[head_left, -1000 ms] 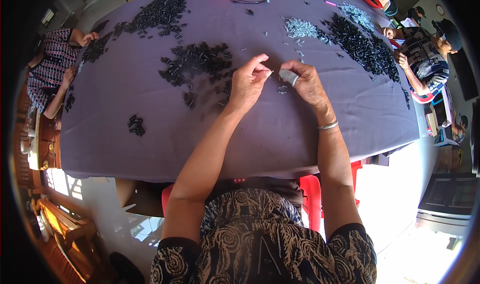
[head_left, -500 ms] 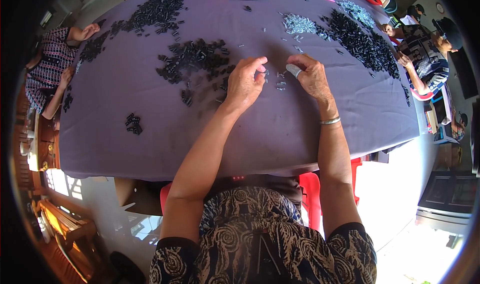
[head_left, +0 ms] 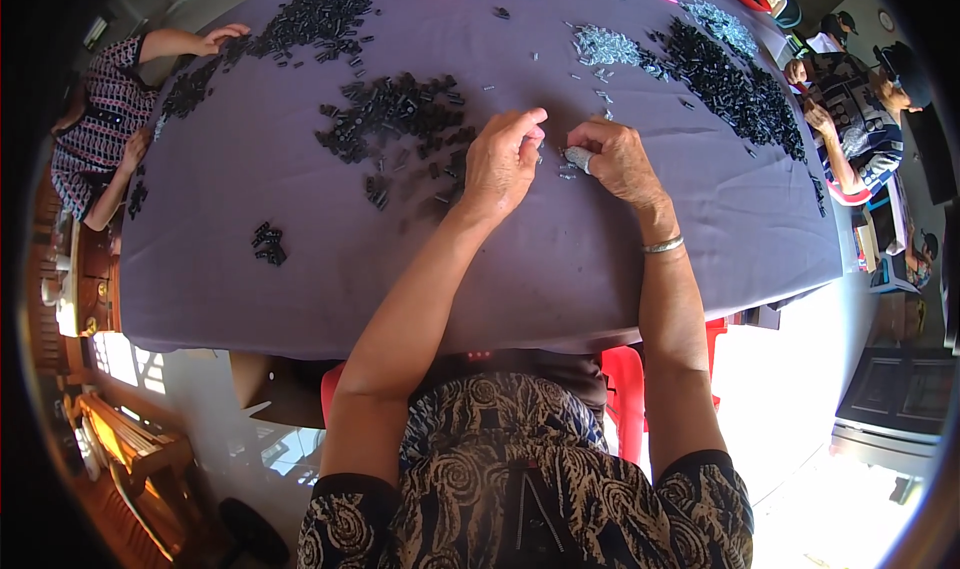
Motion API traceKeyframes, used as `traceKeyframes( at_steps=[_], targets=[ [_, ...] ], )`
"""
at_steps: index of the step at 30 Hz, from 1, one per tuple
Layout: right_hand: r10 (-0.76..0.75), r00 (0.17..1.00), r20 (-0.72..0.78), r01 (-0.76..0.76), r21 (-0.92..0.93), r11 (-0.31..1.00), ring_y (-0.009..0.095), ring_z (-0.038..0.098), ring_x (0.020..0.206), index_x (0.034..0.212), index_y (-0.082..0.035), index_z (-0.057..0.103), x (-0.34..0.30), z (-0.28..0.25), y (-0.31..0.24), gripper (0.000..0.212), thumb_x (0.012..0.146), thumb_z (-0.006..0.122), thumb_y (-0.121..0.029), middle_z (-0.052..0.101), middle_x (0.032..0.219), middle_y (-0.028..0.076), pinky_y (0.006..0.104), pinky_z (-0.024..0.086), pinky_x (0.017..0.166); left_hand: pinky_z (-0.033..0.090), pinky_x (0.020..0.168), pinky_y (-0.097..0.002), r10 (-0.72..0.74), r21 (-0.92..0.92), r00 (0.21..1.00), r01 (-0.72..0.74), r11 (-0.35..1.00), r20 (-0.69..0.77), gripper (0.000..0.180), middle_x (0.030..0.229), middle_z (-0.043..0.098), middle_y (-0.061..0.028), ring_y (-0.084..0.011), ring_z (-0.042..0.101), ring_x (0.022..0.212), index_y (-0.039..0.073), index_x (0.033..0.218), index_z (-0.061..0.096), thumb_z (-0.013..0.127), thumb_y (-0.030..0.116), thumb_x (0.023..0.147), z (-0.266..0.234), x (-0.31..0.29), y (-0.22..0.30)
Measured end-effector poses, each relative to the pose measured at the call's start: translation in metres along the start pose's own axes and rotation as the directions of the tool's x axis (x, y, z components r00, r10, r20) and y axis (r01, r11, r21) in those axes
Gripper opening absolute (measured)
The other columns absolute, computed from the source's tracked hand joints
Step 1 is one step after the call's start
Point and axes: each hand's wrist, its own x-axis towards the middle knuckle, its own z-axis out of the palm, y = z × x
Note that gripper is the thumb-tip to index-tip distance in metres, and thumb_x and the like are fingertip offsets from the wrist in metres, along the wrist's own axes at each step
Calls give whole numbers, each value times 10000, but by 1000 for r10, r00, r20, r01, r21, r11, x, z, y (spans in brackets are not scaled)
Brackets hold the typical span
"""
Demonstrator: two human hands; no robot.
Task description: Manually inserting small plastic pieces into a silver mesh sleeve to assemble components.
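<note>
My left hand [head_left: 503, 164] is held above the cloth with thumb and fingers drawn together; anything between them is too small to make out. Across a narrow gap, my right hand [head_left: 622, 164] pinches with its thumb and forefinger, low over a few small silvery pieces [head_left: 568, 172]. A silvery-white wrap [head_left: 579, 159] covers that thumb. Whether a piece is between these fingertips I cannot make out. Just left of my left hand spreads a heap of small black parts [head_left: 395, 114], partly hidden by the hand.
A grey-purple cloth [head_left: 560, 289] covers the table. A small black cluster [head_left: 268, 243] lies left. More black parts [head_left: 320, 14] [head_left: 735, 94] and clear pieces [head_left: 605, 47] lie farther back. Co-workers sit at both sides, one with a hand [head_left: 222, 39] by the far-left pile.
My right hand's thumb and forefinger have closed together over the silvery pieces. My left hand has shifted slightly right. The left co-worker's far hand has reached toward the black pile.
</note>
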Motion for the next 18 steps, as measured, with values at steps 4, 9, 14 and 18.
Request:
traceKeyframes(
  at_steps=[4, 9, 14, 18],
  targets=[
    [-1, 1000, 1, 1, -56, 998, 220, 587, 656, 831, -26, 643, 0, 1, -4, 111, 722, 639, -8, 600, 751, 88, 325, 458, 620, 511, 675, -306, 5, -21, 1000, -5, 1000, -5, 385, 895, 637, -76, -209, 632, 806, 68, 1111, 590, 577, -110, 770, 2, 0, 1],
    [21, 999, -35, -11, 252, 968, 112, 510, 671, 845, -19, 614, 0, 0, -3, 64, 793, 628, -53, 576, 734, 30, 281, 426, 637, 505, 690, -365, -8, -83, 999, 11, 996, 40, 372, 871, 638, -74, -267, 609, 805, 70, 1105, 571, 589, -66, 759, 3, 0, 7],
    [37, 998, 44, -50, 335, 941, 74, 474, 705, 864, -21, 615, 3, -2, -6, 73, 828, 616, -85, 567, 749, -12, 252, 410, 657, 510, 698, -302, -64, -192, 994, 81, 978, 94, 424, 949, 656, -85, -182, 633, 830, 55, 1179, 553, 615, -76, 781, 2, 3, 11],
    [27, 995, 95, -64, 414, 908, 64, 472, 714, 879, -21, 628, 3, -2, -7, 90, 840, 611, -100, 565, 745, -25, 235, 402, 658, 521, 706, -272, -66, -335, 993, 94, 938, 94, 442, 889, 669, -81, -148, 641, 798, 39, 1185, 556, 666, -54, 767, 5, 4, 8]
  ],
)
